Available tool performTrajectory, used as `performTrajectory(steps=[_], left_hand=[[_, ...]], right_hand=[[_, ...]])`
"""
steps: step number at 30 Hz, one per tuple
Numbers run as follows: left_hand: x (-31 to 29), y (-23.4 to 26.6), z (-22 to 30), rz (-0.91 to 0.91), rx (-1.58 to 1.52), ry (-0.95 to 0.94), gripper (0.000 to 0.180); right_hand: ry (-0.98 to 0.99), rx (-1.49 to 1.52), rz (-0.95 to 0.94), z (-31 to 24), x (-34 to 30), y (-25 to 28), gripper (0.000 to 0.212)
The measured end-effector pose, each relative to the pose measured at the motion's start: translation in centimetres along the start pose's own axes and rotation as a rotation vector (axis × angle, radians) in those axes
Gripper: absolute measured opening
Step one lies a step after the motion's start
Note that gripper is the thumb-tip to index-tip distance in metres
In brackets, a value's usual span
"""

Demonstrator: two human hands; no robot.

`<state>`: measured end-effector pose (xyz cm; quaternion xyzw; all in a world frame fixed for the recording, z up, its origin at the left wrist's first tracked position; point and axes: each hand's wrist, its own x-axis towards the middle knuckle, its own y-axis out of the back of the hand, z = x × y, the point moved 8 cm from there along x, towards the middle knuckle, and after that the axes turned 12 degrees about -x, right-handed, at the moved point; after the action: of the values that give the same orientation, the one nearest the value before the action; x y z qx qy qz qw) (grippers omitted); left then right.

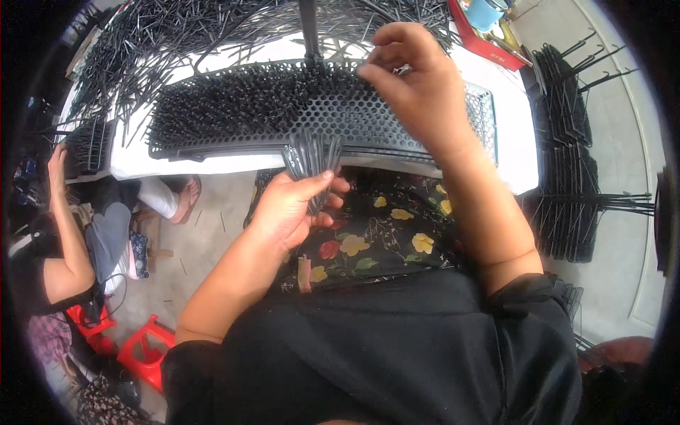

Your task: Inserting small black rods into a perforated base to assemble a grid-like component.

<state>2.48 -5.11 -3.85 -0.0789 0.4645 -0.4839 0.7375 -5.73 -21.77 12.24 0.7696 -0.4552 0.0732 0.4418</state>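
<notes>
My left hand (294,205) grips a small bundle of thin black plastic sticks (309,157), fanned upward just below the near edge of a black perforated tray (397,124). The tray lies on a white table, and its left half is packed with upright black sticks (234,99). Over the tray's bare holes at the upper middle, my right hand (414,78) has its fingers pinched together, seemingly around a single stick, though the stick is hard to make out.
A large heap of loose black sticks (177,35) covers the table (510,142) behind the tray. Stacked black racks (574,163) stand at the right. A red box (482,42) sits at the back right. Another person (64,241) sits at the left beside red stools (145,347).
</notes>
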Motion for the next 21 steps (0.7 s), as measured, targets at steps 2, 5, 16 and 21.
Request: performTrajectory(steps=[2,5,16,21], left_hand=[[-0.1,0.6,-0.1,0.037,-0.053,0.011,0.022],[-0.3,0.4,0.2,-0.010,-0.095,-0.066,0.021],[0.3,0.8,0.2,-0.022,-0.080,-0.092,0.014],[-0.4,0.3,0.9,-0.085,-0.119,-0.212,0.014]], right_hand=[[0.117,-0.063,0.053,-0.8,0.4,-1.8,0.026],[0.229,-0.202,0.041,-1.5,0.7,-3.3,0.021],[0.457,-0.344,0.035,-2.5,-0.7,-5.2,0.012],[-0.214,0.175,-0.345,-0.5,-3.9,-5.1,0.025]])
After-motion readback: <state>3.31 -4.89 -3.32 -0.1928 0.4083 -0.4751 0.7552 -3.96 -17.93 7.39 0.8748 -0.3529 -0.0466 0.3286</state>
